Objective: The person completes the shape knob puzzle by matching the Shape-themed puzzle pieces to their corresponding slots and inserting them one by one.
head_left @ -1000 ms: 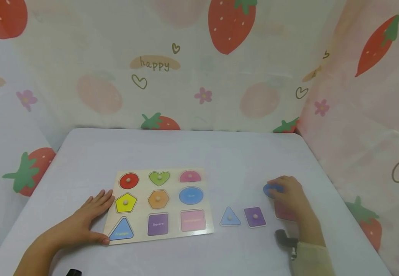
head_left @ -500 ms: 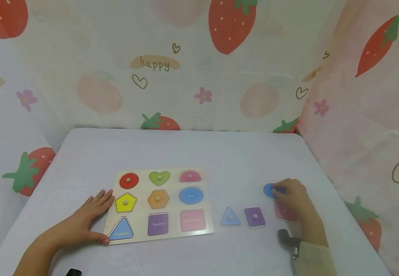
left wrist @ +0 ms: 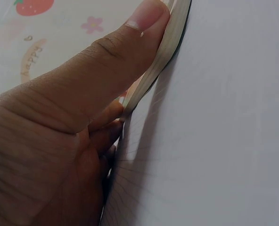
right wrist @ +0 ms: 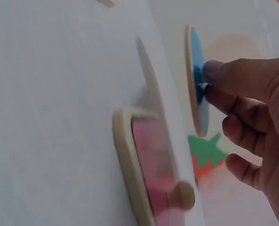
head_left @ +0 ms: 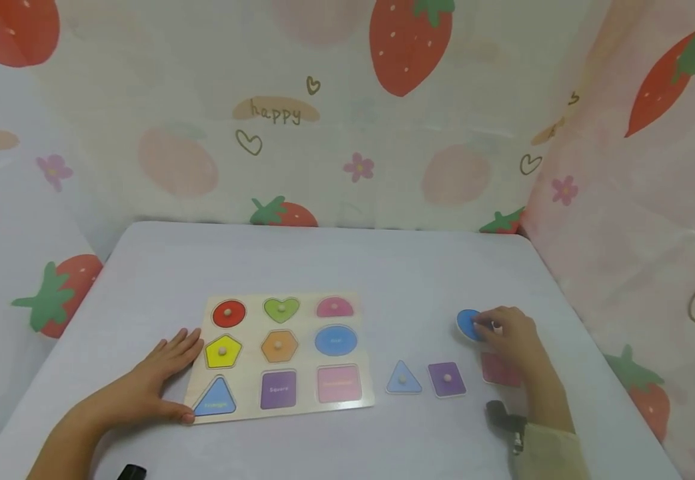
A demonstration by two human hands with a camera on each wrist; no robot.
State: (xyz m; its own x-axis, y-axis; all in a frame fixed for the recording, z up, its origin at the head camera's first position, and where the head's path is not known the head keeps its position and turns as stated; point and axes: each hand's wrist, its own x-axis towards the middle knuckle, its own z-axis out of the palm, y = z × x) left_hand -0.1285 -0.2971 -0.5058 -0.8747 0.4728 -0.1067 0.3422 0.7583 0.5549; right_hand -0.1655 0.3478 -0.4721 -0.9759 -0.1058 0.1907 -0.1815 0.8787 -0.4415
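Observation:
Thumb and fingertips of my right hand (head_left: 512, 340) pinch the knob of a blue oval puzzle piece (head_left: 466, 324). In the right wrist view this oval (right wrist: 196, 47) stands on edge above the white table, its shadow falling below. My left hand (head_left: 149, 383) rests along the left edge of a wooden shape puzzle board (head_left: 248, 395), fingers fairly straight, thumb at the near corner. The left wrist view has the thumb against the board's side (left wrist: 173, 44). Six knobbed shapes sit in the board's two upper rows, except at the blue oval recess (head_left: 335, 341).
Right of the board lie a light-blue triangle piece (head_left: 404, 381), a purple square piece (head_left: 447, 387) and a pink rectangle piece (head_left: 499, 370) under my right wrist. Strawberry-print curtains (head_left: 287, 167) stand around the white table (head_left: 299, 260).
My right hand has closed on the oval's knob and raised the piece, which now tilts off the table. The left hand stays at the board; the head view has shifted slightly.

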